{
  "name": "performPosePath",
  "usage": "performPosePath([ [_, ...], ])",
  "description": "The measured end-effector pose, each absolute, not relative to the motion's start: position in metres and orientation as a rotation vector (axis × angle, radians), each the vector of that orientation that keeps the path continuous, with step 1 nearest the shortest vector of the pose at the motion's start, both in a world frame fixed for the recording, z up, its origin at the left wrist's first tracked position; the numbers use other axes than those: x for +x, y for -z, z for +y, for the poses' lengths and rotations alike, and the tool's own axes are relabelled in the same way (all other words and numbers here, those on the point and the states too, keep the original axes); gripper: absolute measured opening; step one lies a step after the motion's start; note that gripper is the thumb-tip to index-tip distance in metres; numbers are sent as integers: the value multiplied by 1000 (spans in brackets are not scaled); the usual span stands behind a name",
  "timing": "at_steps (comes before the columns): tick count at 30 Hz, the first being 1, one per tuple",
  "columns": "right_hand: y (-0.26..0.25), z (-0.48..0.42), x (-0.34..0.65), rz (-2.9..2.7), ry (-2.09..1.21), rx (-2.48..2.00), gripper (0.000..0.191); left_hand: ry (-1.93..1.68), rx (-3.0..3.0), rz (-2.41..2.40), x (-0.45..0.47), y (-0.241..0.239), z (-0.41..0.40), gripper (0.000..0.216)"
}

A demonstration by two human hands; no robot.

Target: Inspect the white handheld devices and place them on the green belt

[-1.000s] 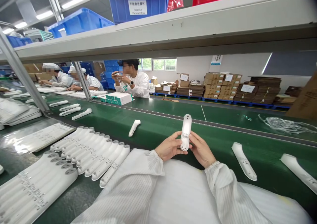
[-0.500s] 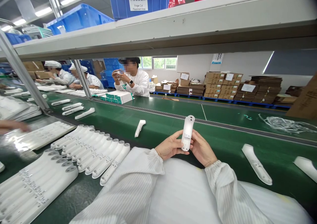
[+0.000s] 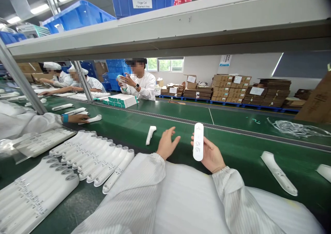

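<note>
In my right hand (image 3: pixel 212 154) a white elongated handheld device (image 3: pixel 198 142) stands upright, its flat face with printed marks toward me. My left hand (image 3: pixel 168 143) is off it, fingers apart and holding nothing, above the green belt. Just left of that hand, a similar white device (image 3: pixel 150 135) with a bent head lies on the belt. Another curved white device (image 3: pixel 279 173) rests to the right of my right hand. To my left, more of these devices (image 3: pixel 113 173) lie side by side in rows, with dark oval ends and small prints.
A co-worker's hand (image 3: pixel 76 118) with a blue wristband reaches in from the left to a white device (image 3: pixel 95 118). A shelf (image 3: pixel 165 33) with blue bins crosses above. Across the green belt (image 3: pixel 181 118), another person holds something white. Tangled white cord (image 3: pixel 292 128) lies at right.
My left hand has let go of the device and moved left. The device has been turned in my right hand. Belt items shifted right, and a co-worker's arm has reached in from the left.
</note>
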State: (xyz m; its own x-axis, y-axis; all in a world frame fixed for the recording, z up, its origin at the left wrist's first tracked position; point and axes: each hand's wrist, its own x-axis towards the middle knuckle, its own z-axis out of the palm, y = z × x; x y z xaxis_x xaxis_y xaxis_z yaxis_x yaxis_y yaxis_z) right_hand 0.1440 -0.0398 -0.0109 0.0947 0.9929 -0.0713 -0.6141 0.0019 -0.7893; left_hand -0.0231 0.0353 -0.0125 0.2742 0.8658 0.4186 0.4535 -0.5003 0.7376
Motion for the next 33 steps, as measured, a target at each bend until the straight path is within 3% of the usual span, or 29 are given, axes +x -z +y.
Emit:
performPosePath([
  [4, 6, -45, 144, -655, -1431, -748, 32, -1179, 2123, 1830, -58, 11, 58, 52],
  [7, 4, -47, 144, -674, -1442, -736, 33, -946, 1781, 2005, -78, 13, 68, 47],
  [11, 5, -46, 144, -578, -1470, -716, 29, -757, 1533, 1824, -82, 16, 74, 24],
  [16, 18, -38, 144, -713, -1276, -933, 36, -838, 1267, 1282, -60, 17, 63, 35],
  [19, 29, -30, 145, -900, -1059, -1182, 50, -858, 946, 833, -46, 15, 51, 29],
  [25, 48, -18, 160, -1191, -456, -1825, 67, -712, 967, 500, -30, 7, 27, 33],
  [33, 63, -15, 182, -1493, -200, -2093, 37, -614, 1038, 344, -21, 4, 13, 42],
])
